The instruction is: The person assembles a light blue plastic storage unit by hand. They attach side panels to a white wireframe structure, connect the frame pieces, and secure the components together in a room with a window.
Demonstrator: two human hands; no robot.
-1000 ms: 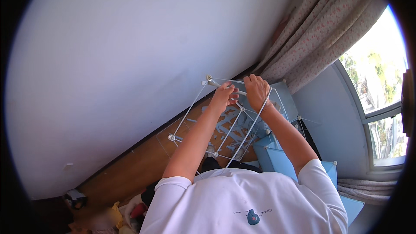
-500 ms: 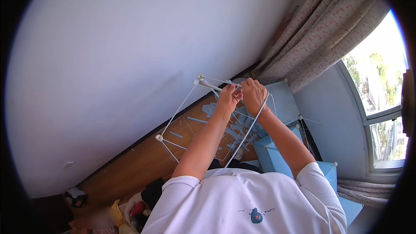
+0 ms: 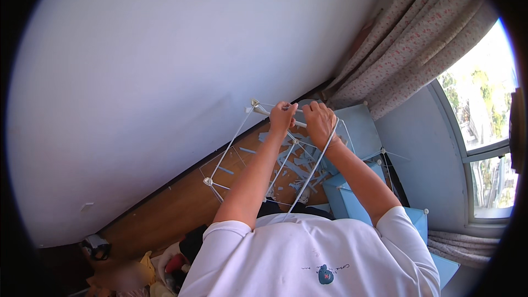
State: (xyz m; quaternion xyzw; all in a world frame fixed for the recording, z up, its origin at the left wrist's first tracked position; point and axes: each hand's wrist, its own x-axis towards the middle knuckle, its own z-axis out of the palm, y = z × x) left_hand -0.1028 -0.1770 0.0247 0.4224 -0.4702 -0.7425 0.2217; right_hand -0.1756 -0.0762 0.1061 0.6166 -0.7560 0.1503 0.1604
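Observation:
A white rod frame [image 3: 314, 169] with corner connectors is raised in front of me. One pale connector [image 3: 208, 181] joins rods at its lower left, and another connector [image 3: 255, 103] sits at its upper left. My left hand [image 3: 282, 117] is closed around the frame's upper edge, right of that upper connector. Close beside it, my right hand [image 3: 320, 124] has its fingers curled over the same edge. A short white length shows between the two hands. What lies under the fingers is hidden.
Pale blue torn strips [image 3: 300, 168] litter the brown wooden floor [image 3: 143, 223]. Light blue panel boxes [image 3: 357, 129] stand at right, below a window [image 3: 489, 187] and floral curtain [image 3: 407, 49]. A white wall [image 3: 137, 77] runs along the left. Clothes [image 3: 173, 267] lie at lower left.
My left hand has turned and closed over the upper edge, shifting slightly left. My right hand keeps its place, and the frame has moved slightly.

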